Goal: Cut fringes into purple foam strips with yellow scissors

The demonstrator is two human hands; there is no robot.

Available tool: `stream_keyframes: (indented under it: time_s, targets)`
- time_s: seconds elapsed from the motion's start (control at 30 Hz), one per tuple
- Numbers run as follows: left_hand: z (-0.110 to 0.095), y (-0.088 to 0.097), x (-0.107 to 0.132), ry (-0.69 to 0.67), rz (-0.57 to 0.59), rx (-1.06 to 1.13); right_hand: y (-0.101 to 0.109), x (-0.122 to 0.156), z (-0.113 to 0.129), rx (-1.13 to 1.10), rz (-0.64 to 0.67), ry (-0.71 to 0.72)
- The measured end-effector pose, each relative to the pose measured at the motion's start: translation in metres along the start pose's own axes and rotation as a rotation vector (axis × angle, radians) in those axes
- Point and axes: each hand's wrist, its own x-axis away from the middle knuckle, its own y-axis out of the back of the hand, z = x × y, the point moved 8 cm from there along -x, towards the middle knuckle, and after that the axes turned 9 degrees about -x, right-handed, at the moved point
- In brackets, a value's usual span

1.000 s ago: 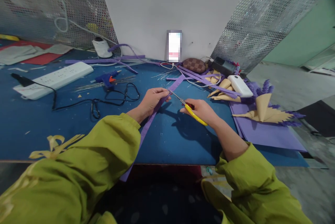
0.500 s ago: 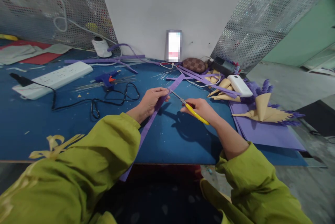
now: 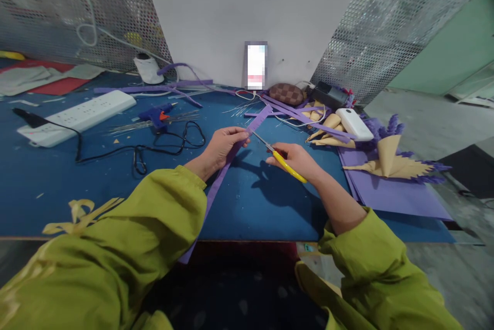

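Observation:
A long purple paper strip (image 3: 219,181) runs slantwise from below the table's front edge up past the middle of the blue tabletop. Thumb and fingers of my left hand (image 3: 227,145) pinch it near its upper part. My right hand (image 3: 295,159) is closed around the handles of yellow-handled scissors (image 3: 286,165). Their blade tips lie at the right edge of the strip, right beside my left fingertips. Whether the blades are apart cannot be made out. Farther up, the strip's end meets other purple strips (image 3: 301,114) lying on the table.
On the left lie a white power strip (image 3: 81,116), a blue glue gun (image 3: 157,115) with a black cord, and thin wires. A phone (image 3: 256,66) leans on the white panel. To the right are a patterned pouch (image 3: 286,93), a white power bank (image 3: 354,124), paper-wrapped purple flowers (image 3: 389,157) and purple sheets (image 3: 401,197).
Both hands and the scissors hold nearly the same place at the strip. The whole view has shifted very slightly.

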Motion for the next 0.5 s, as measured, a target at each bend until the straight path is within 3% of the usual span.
stream_keyframes:
  time_s: [0.5]
  targets:
    - [0.0,0.0012,-0.0026,-0.09,-0.004,-0.003,0.0008,0.0021,0.0059,0.093,-0.005,-0.019]
